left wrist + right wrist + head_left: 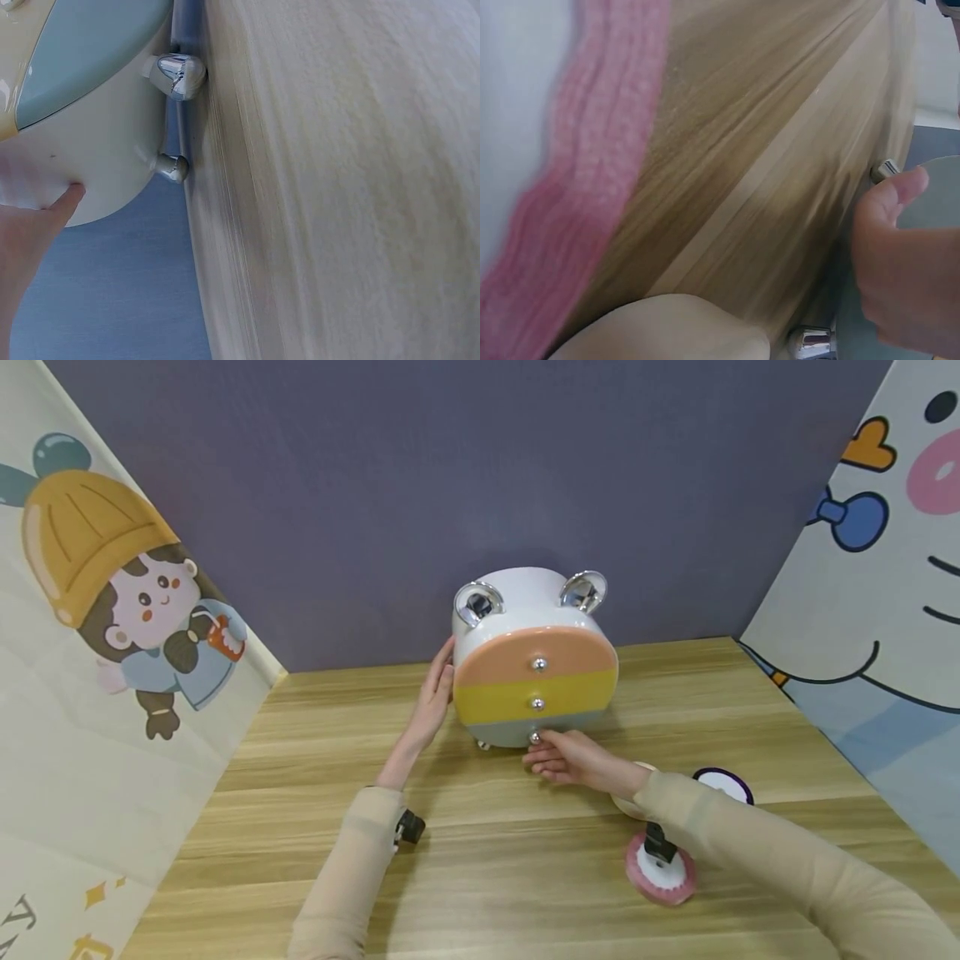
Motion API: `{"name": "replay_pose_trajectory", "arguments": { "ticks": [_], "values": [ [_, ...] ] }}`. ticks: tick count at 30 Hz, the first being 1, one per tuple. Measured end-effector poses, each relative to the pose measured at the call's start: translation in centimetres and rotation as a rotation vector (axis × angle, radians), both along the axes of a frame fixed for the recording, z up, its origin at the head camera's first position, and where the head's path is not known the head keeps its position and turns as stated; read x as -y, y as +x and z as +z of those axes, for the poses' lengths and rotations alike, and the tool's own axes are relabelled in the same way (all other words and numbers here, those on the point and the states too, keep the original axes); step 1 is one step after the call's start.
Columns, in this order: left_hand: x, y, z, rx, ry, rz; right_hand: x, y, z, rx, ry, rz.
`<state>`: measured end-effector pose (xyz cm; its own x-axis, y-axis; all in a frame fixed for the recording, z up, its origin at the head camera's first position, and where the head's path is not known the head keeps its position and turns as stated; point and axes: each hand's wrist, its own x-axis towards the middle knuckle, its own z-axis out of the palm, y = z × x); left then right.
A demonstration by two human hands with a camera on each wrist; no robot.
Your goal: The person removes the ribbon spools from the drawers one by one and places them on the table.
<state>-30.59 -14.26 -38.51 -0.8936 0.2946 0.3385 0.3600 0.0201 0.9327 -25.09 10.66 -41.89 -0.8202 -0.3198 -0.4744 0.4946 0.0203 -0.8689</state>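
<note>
A small rounded chest of drawers (534,647) stands on the wooden table, white with silver ears and short silver feet. Its front has orange, yellow and grey-green drawers, each with a silver knob. My left hand (432,697) rests along the chest's left side, fingers straight; in the left wrist view a fingertip touches the white wall (112,161). At the grey-green bottom drawer (495,732), my right hand (567,757) pinches the knob (535,737) between thumb and finger. That drawer sits flush with the front. The right wrist view shows this hand (900,259) from behind, hiding the knob.
By my right forearm lie a pink-rimmed round item (662,887), a white disc with a dark purple rim (726,785) and a cream round item (628,807), partly covered by the sleeve. A dark wall (495,468) rises behind the table (480,877), with printed panels at both sides.
</note>
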Motion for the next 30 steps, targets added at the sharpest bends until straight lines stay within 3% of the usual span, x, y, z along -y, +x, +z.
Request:
{"name": "replay_pose_trajectory", "arguments": {
  "ticks": [19, 30],
  "values": [
    [-0.1, 0.1, -0.2, 0.009, -0.010, 0.005, -0.4, 0.1, -0.4, -0.008, -0.129, 0.034],
    [0.1, -0.1, -0.1, 0.023, -0.017, 0.006, -0.7, 1.0, -0.2, 0.019, -0.200, 0.073]
  ]
}}
